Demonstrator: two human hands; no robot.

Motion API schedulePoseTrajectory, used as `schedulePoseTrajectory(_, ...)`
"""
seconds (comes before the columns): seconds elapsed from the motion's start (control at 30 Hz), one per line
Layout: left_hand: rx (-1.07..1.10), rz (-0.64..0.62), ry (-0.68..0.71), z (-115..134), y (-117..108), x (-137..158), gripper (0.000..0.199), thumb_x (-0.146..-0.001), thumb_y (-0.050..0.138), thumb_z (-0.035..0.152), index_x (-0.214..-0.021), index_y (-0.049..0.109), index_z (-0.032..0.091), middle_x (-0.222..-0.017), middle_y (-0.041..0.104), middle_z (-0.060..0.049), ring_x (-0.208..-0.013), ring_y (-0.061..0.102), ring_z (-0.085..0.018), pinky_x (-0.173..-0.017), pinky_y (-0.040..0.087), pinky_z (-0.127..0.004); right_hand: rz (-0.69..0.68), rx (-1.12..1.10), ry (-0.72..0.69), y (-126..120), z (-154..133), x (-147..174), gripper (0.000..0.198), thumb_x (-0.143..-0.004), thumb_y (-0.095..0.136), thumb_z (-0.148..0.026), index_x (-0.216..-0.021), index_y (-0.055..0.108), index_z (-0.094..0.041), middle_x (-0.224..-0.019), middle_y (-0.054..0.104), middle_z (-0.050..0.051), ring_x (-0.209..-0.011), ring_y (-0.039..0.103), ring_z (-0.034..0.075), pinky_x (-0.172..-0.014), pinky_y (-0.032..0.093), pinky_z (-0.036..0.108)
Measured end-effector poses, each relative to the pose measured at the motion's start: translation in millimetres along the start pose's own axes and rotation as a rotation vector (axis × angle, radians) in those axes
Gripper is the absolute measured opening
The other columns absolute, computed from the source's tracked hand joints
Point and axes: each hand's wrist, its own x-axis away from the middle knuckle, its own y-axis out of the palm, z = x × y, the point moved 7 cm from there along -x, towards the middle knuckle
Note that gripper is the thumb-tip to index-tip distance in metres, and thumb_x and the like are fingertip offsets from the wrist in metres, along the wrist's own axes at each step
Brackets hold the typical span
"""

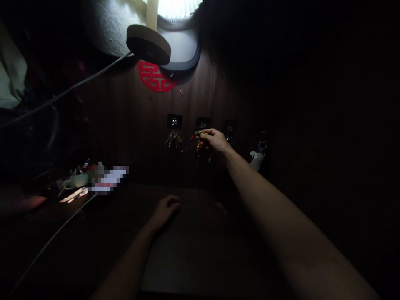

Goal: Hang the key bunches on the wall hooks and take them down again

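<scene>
My right hand [211,139] reaches to the dark wooden panel, thumb and fingers pinched on a red and yellow key chain [198,146]. It is just below the middle hook [203,123]; whether the chain hangs on that hook is hidden by my fingers. Thin dark pieces, perhaps keys, dangle under the hand. A bunch of silver keys [173,139] hangs to the left, beneath the left hook [174,121]. My left hand [165,209] rests on the dark tabletop [187,254], fingers loosely curled with a gap to the thumb, nothing visible in it.
A lit lamp [178,8] and its round base [148,43] are at the top, with a pale cable [84,81] running left. A red paper cutout [156,78] is on the panel. Right of my hand are another hook [230,126] and a whitish hanging object [257,159]. Clutter lies left.
</scene>
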Motion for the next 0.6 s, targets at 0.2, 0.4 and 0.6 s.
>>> schedulePoseTrajectory(0.2, -0.021, -0.009, -0.005, 2, -1, 2, 0.016, -0.066, 0.062, 0.026, -0.079, 0.068, 0.019, -0.085, 0.068, -0.005, -0.085, 0.059, -0.021, -0.077, 0.043, -0.03, 0.096, -0.013, 0.073, -4, -8, -22, 0.014, -0.078, 0.055, -0.003, -0.086, 0.052, -0.015, -0.063, 0.064, -0.002, -0.043, 0.055, 0.005, -0.034, 0.032, 0.011)
schedulePoseTrajectory(0.4, -0.096, -0.035, -0.005, 4, 1, 3, 0.021, -0.068, 0.059, 0.03, -0.084, 0.067, 0.019, -0.094, 0.068, -0.006, -0.09, 0.06, -0.021, -0.081, 0.044, -0.03, 0.213, -0.055, 0.11, -29, 8, -18, 0.008, -0.083, 0.051, -0.007, -0.081, 0.051, -0.015, -0.056, 0.061, -0.005, -0.039, 0.051, 0.004, -0.033, 0.031, 0.01)
schedulePoseTrajectory(0.6, -0.166, -0.048, -0.03, 2, 1, 4, 0.027, -0.069, 0.055, 0.031, -0.089, 0.065, 0.017, -0.096, 0.068, -0.005, -0.091, 0.061, -0.02, -0.08, 0.046, -0.029, 0.292, -0.053, 0.139, -39, 42, -1, 0.007, -0.085, 0.049, -0.01, -0.081, 0.05, -0.017, -0.054, 0.057, -0.007, -0.036, 0.049, 0.003, -0.034, 0.032, 0.011)
